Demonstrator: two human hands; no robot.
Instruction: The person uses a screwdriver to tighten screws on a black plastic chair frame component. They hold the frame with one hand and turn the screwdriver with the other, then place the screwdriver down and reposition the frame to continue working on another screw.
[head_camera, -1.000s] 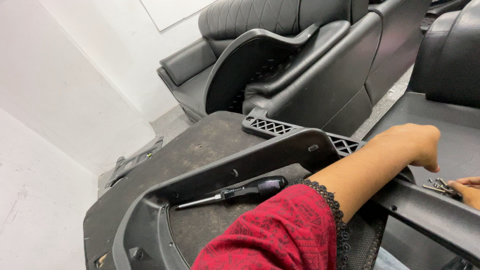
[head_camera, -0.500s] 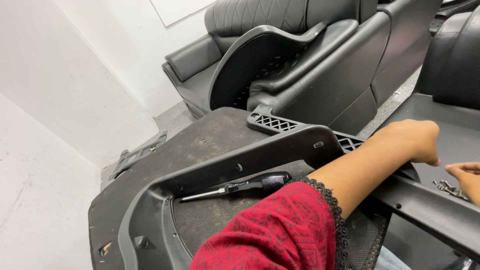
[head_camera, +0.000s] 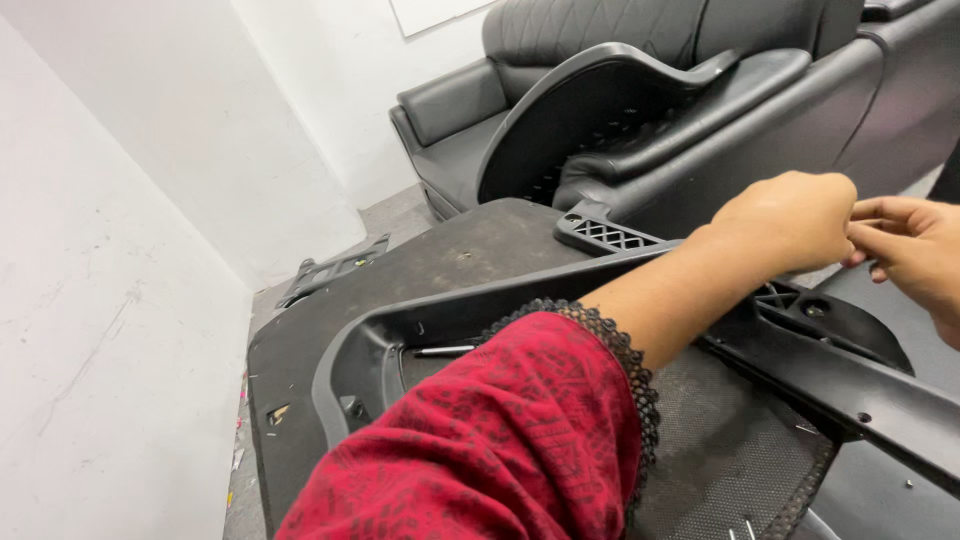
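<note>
Open air surrounds both raised hands above the curved black plastic frame (head_camera: 800, 350), while the bulky black leather recliner chair (head_camera: 650, 110) blocks passage behind.

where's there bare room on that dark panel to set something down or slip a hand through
The dark flat panel lies bare between its left edge by the white wall and the curved black plastic frame. The mesh inside the frame shows bare below the sleeve. It is crowded at right, where the left hand and right hand meet above the frame.
</note>
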